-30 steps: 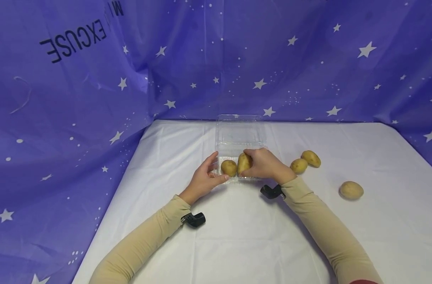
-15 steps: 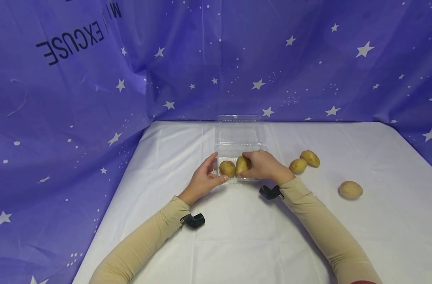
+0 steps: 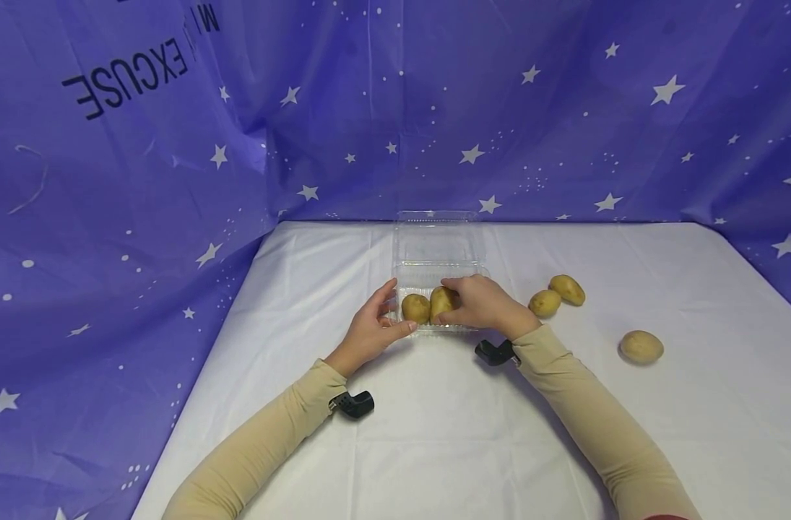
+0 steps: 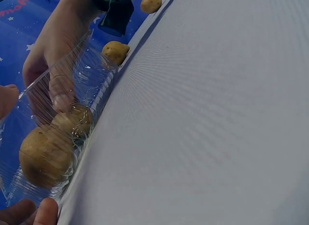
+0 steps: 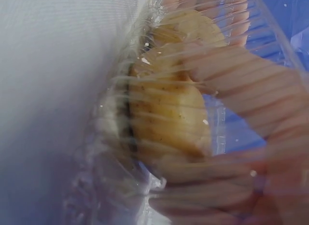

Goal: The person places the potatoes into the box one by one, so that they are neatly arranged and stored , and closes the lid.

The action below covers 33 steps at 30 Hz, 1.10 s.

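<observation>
A clear plastic clamshell container [image 3: 439,271] stands with its lid raised toward the back; in the head view it is before me, slightly right of centre. Inside lie two potatoes: a rounder left potato [image 3: 416,309] and a right potato [image 3: 442,304] beside it. My right hand [image 3: 478,301] grips the right potato, thumb at the front and fingers behind. At the container's left side, my left hand [image 3: 373,329] holds its wall, the thumb near the front corner. Through the clear plastic, both the left potato [image 4: 46,156] and the right hand [image 4: 60,65] show in the left wrist view.
Right of the container, a small potato [image 3: 545,303] lies next to a longer potato [image 3: 567,289]. Farther right and nearer is another potato [image 3: 641,347]. A white cloth [image 3: 434,448] covers the table; a blue starry curtain [image 3: 343,108] hangs along its back and left.
The right hand shifts very slightly left with the right potato, which now sits closer to the left potato. The left hand stays in place. The head view drifts a little.
</observation>
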Each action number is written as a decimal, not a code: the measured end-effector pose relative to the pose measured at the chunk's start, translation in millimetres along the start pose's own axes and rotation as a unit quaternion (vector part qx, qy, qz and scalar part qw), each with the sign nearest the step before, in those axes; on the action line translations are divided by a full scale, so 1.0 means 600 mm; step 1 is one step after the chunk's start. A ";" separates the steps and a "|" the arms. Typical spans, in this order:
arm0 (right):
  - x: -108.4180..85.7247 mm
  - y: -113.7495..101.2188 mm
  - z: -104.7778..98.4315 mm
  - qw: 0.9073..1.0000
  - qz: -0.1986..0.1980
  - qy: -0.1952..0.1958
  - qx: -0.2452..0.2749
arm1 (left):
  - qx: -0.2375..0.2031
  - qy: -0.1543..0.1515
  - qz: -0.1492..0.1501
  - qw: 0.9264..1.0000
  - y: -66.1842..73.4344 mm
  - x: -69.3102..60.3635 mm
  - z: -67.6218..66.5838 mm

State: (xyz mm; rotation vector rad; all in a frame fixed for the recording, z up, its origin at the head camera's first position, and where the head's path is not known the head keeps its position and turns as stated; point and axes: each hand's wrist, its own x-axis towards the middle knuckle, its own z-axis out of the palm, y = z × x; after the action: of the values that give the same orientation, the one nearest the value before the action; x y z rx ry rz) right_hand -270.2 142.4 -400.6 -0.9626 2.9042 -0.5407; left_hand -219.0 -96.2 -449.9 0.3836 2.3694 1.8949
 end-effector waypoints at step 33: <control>-0.145 0.106 -0.126 0.985 0.123 0.098 0.066 | -0.003 0.003 -0.006 1.000 -0.001 0.001 0.000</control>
State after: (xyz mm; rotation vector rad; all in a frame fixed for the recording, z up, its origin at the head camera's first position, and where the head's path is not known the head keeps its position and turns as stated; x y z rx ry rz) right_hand -247.2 264.5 -357.4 -0.5511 3.0459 -0.8406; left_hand -219.7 -95.8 -450.2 0.3621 2.3637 1.8992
